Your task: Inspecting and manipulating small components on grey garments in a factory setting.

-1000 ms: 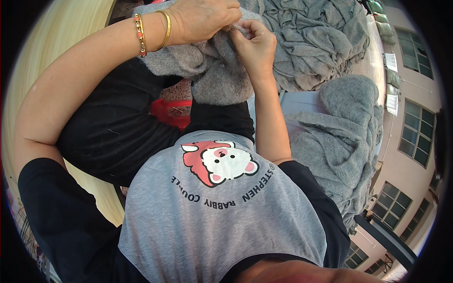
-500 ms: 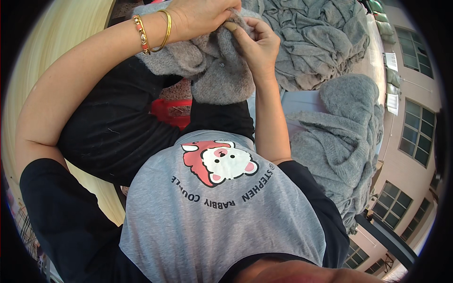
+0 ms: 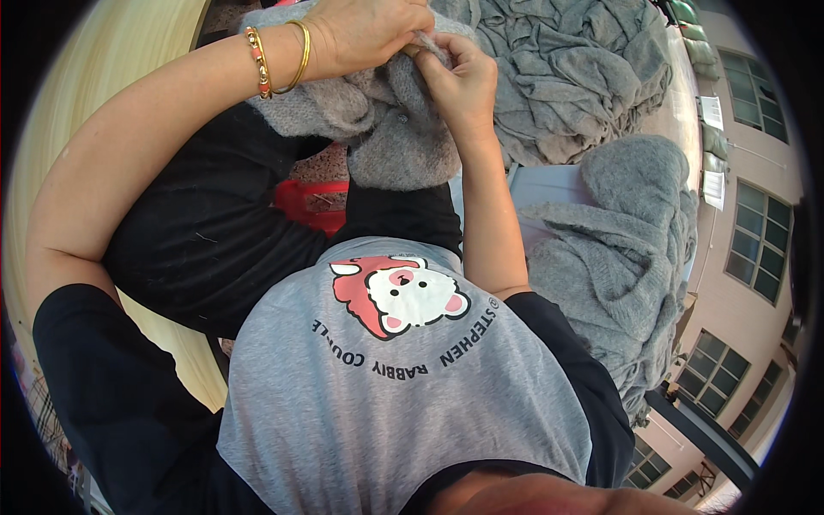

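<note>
A fuzzy grey knit garment (image 3: 403, 142) lies bunched over my lap at the top of the view. My left hand (image 3: 365, 34), with gold bangles at the wrist, is closed on the garment's edge. Right beside it, my right hand (image 3: 463, 81) pinches the same knit between thumb and fingers. The two hands nearly touch, with a small fold of fabric raised between them. A small shiny spot, perhaps a button, shows on the knit below my hands. Whether a needle or other small tool is in my fingers, I cannot tell.
A big heap of grey knits (image 3: 575, 77) lies at the far right. Nearer on the right, more grey knitwear (image 3: 627, 249) rests on a pale surface. A wood-grain tabletop (image 3: 112, 77) runs along the left. Something red (image 3: 313, 202) shows between my legs.
My right hand has shifted slightly left and toward my left hand, still pinching the knit. My left hand has moved very little.
</note>
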A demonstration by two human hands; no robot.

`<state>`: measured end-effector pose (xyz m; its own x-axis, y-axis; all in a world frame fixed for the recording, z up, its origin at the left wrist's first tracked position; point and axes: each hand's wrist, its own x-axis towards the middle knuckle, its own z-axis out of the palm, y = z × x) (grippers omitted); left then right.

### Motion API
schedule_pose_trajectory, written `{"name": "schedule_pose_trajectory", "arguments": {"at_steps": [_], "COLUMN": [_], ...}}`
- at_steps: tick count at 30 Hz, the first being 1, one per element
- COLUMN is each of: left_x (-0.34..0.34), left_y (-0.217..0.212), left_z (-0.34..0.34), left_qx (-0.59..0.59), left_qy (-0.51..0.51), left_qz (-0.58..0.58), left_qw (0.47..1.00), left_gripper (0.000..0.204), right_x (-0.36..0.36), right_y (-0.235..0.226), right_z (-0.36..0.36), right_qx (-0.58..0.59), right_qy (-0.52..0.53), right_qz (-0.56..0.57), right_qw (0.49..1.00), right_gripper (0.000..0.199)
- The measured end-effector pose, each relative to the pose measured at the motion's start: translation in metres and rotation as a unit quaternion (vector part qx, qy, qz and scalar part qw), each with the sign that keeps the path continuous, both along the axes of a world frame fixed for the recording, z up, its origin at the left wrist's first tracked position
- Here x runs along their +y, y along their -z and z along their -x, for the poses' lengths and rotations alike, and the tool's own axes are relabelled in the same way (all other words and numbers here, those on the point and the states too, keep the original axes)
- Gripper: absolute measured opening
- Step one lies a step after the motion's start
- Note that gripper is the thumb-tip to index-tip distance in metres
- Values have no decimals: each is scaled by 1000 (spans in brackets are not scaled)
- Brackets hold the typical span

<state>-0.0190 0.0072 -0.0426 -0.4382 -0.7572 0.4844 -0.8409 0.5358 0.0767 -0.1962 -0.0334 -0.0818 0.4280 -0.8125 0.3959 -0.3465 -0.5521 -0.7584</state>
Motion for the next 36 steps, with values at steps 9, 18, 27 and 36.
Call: {"name": "schedule_pose_trajectory", "arguments": {"at_steps": [9, 18, 27, 36], "left_x": [0, 3, 4, 1], "left_y": [-4, -5, -5, -8], "left_z": [-1, -1, -2, -6], "left_qx": [43, 140, 153, 154], "left_qy": [33, 2, 43, 14], "left_qz": [19, -101, -117, -210], "left_qw": [998, 985, 980, 966], "left_gripper": [9, 29, 30, 29], "right_x": [-9, -5, -9, -8], "right_y": [2, -5, 4, 1], "right_z": [7, 19, 21, 21], "right_qx": [11, -13, -31, -9], "right_qy": [4, 19, -25, -50], "right_qz": [63, 232, 300, 268], "right_qw": [998, 972, 953, 962], "right_gripper": [21, 17, 21, 20]}}
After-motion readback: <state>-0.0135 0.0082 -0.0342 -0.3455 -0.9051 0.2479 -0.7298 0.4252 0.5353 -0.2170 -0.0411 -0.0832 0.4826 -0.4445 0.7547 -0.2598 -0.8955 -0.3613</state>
